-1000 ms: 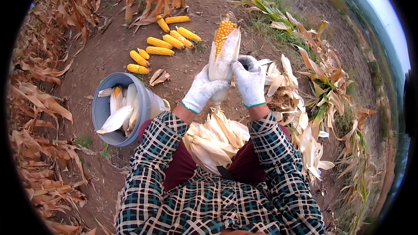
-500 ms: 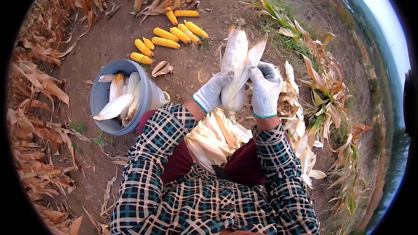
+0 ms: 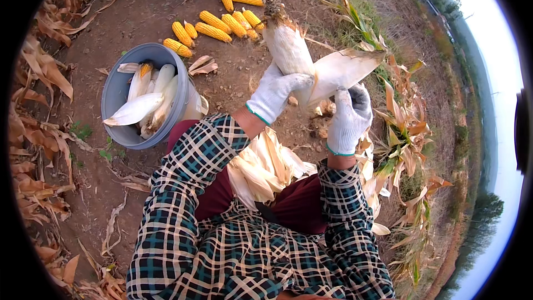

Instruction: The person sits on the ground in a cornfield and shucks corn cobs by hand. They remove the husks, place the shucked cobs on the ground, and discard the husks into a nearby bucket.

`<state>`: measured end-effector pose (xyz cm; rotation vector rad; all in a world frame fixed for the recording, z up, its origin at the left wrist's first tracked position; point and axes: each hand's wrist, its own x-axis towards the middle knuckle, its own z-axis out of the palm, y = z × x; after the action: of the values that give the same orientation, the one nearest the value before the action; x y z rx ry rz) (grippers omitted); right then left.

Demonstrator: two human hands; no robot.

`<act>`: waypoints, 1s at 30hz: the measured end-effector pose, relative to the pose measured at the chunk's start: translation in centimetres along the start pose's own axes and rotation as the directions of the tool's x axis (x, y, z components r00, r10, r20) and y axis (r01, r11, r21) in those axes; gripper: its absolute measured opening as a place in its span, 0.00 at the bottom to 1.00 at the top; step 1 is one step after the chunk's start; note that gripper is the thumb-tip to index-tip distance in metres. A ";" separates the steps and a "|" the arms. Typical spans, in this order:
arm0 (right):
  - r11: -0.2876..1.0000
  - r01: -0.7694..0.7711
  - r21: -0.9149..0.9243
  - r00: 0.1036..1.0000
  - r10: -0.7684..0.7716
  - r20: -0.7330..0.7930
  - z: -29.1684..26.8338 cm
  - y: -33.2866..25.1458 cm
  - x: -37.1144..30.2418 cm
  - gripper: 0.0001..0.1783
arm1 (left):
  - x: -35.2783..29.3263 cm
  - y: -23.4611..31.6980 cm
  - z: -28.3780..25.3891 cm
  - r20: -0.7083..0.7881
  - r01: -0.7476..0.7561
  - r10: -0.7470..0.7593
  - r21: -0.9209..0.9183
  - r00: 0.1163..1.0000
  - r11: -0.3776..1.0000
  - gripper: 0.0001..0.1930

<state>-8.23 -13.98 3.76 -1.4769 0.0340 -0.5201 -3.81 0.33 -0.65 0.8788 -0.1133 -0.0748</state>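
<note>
An ear of corn [image 3: 287, 47], still in pale husk, stands tilted in front of me with dark dry silk at its upper end. My left hand [image 3: 277, 91], in a white knit glove, is closed around its lower part. One broad husk leaf [image 3: 347, 72] sticks out to the right, peeled away from the ear. Its lower edge is pinched by the gloved fingers of my right hand [image 3: 351, 119]. Below the hands, a heap of loose husks [image 3: 264, 169] lies between my legs. No kernels show on the held ear.
A grey bucket [image 3: 109, 97] at my left holds several husk-covered ears [image 3: 139, 108]. Beyond it, several bare yellow ears [image 3: 213, 31] lie on the soil. Dry corn stalks [image 3: 41, 72] border the left. Husks and leaves [image 3: 408, 128] are strewn along the right.
The husk leaf has been drawn outward to the right and away from the ear by my right hand, which moved right and down. The ear now leans further left, its silk end showing.
</note>
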 end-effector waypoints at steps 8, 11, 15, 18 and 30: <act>0.938 -0.192 0.287 0.981 0.192 0.027 0.4 0.5 0.6 0.05 | -0.5 4.5 0.7 0.041 -0.247 0.245 0.265 0.969 0.932 0.26; 0.806 -0.328 0.492 0.936 0.348 0.053 -0.5 2.5 1.8 0.05 | 0.4 4.9 -0.1 0.005 -0.271 0.273 0.121 0.962 0.955 0.29; 0.603 -0.376 0.703 0.872 0.488 0.047 -2.1 3.8 3.7 0.05 | 1.3 6.3 -1.0 -0.173 -0.276 0.247 -0.166 0.953 0.947 0.27; 0.613 -0.294 0.733 0.890 0.456 -0.024 -2.9 3.1 4.4 0.05 | 2.4 8.1 -2.3 -0.288 -0.256 0.137 -0.429 0.948 0.866 0.30; 0.940 -0.140 -0.313 0.889 0.259 0.379 -0.7 2.6 2.5 0.30 | 3.2 8.8 -4.7 -0.392 -0.008 -0.262 -0.569 0.882 0.823 0.25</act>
<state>-5.46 -15.48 1.95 -1.8120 -0.0779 -0.0200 0.12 9.14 3.35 0.2911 0.4035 -0.0245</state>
